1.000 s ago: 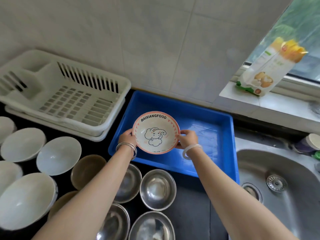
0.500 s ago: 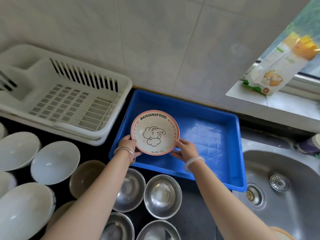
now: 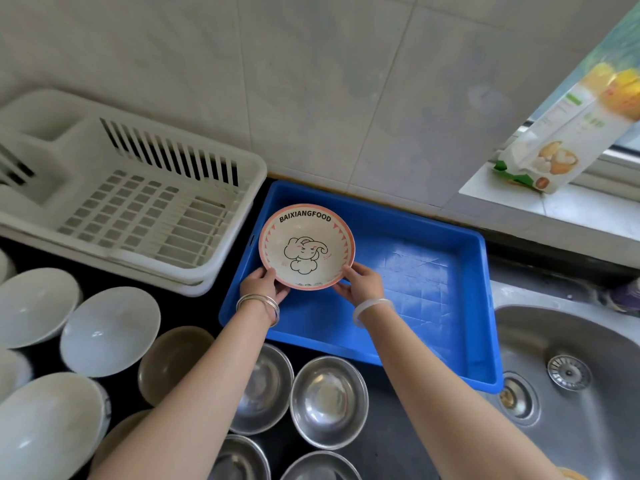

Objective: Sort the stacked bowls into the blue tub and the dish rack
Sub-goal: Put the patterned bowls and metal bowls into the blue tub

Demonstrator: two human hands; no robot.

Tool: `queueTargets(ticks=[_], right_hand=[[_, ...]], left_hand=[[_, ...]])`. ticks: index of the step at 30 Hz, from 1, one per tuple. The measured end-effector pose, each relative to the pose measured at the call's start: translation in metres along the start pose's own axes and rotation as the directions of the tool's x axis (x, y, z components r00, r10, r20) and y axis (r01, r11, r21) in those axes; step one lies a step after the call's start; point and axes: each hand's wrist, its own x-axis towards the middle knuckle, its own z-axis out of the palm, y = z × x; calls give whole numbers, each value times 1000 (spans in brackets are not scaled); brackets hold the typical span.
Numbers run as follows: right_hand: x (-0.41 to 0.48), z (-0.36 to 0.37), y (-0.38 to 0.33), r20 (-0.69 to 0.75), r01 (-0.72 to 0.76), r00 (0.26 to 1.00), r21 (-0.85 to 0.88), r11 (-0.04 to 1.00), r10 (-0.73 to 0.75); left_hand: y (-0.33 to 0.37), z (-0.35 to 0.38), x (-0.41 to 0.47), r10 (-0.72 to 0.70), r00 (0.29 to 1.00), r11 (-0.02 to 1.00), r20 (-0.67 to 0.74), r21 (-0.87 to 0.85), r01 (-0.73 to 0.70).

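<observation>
Pink-rimmed bowl (image 3: 307,247) between fingers (image 3: 347,271) (both hands).

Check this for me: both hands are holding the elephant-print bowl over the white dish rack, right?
Not quite. In the head view both the left hand and right hand hold the elephant-print bowl, but over the blue tub, not the white dish rack beside it.

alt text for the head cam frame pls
Both hands, left hand and right hand, hold a pink-rimmed elephant-print bowl over the blue tub. An empty white dish rack sits left; white and steel bowls crowd the dark counter.
</observation>
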Motion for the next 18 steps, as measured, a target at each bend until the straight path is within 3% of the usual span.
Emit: queueTargets(ticks=[18], right_hand=[[9,5,-11,0,-27,1000,-13,1000,27]], left_hand=[[-3,14,8,138,989,990,-48,19,-138]])
